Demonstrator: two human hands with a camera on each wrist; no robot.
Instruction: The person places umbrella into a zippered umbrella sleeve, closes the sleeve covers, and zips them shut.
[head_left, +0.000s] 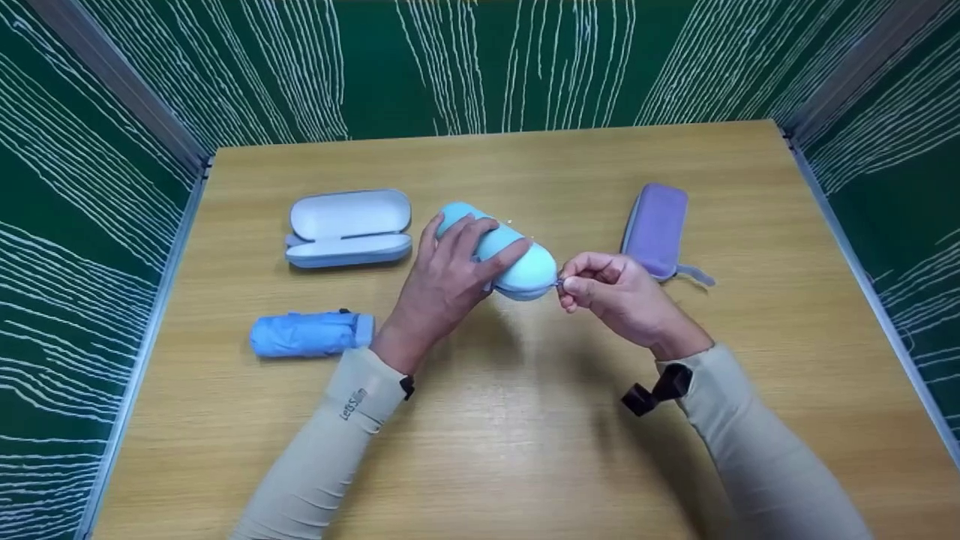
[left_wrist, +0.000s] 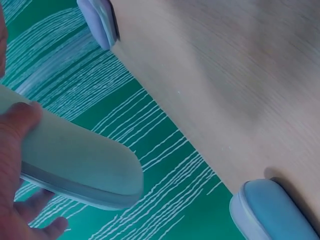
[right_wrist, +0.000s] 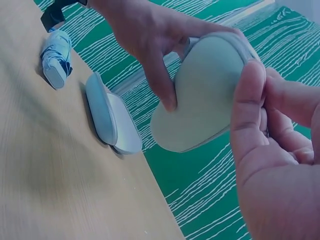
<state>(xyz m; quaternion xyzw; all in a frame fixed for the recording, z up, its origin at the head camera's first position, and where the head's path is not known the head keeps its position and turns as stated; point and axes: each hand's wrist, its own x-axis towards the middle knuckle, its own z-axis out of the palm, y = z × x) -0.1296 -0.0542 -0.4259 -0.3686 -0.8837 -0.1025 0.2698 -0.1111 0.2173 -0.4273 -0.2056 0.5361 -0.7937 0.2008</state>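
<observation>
A turquoise zip-up glasses case (head_left: 534, 262) is held up over the middle of the table. My left hand (head_left: 444, 285) grips it from above, fingers and thumb spread around its shell; the left wrist view shows the case's rounded far end (left_wrist: 100, 160) and the seam along its edge. At the near right end, my right hand (head_left: 619, 300) pinches the small zipper pull (head_left: 559, 283) between thumb and forefinger. In the right wrist view the thumb and fingers (right_wrist: 250, 105) sit right at the case's edge and mostly hide the pull. The seam looks closed.
An open hard glasses case (head_left: 350, 214) with a pale lining stands at the back left. Nearer, a folded blue umbrella (head_left: 300, 335) lies by the left forearm. A purple zip case (head_left: 660, 229) with a wrist strap (head_left: 697, 275) lies behind the right hand. Green panels (head_left: 375, 67) enclose the table.
</observation>
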